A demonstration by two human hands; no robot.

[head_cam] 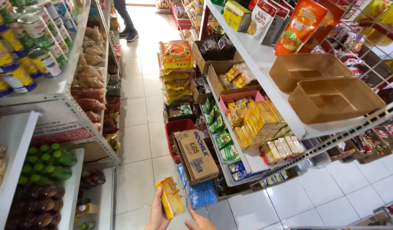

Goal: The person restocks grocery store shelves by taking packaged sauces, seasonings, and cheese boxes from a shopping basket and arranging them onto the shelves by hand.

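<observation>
Narrow shop aisle, white tiled floor (pixel 137 140), shelving on both sides.

Small yellow carton (pixel 171 197): bottom centre of frame, tilted, held above the floor tiles. Gripped along its left edge by left hand (pixel 157 213), fingers wrapped round the carton. Right hand (pixel 199 222): just below and right of the carton, at the bottom edge of frame, fingers spread and loose, holding nothing (contact with the carton cannot be told).

Directly above right of the carton: brown cardboard box (pixel 197 156) standing tilted on the floor, blue plastic packs (pixel 201 195) beneath it, red plastic crate (pixel 177 130) behind it.

Centre right: white shelf unit (pixel 264 64). Lower tier holds yellow cartons in rows (pixel 258 121) of the same colour as the held one, green sachets (pixel 222 140) and a pink tray (pixel 239 100). Upper tier holds two empty brown cardboard trays (pixel 328 96) and, further back, orange pouches (pixel 301 23).

Left side: grey metal rack (pixel 71 85). Tins (pixel 28 47) on the top level at upper left, green-capped bottles (pixel 47 164) lower down, dark bottles (pixel 39 204) at bottom left, bagged snacks (pixel 90 85) further along.

Top centre: legs and shoes of another person (pixel 126 21) standing at the far end of the aisle, well apart from both hands.
</observation>
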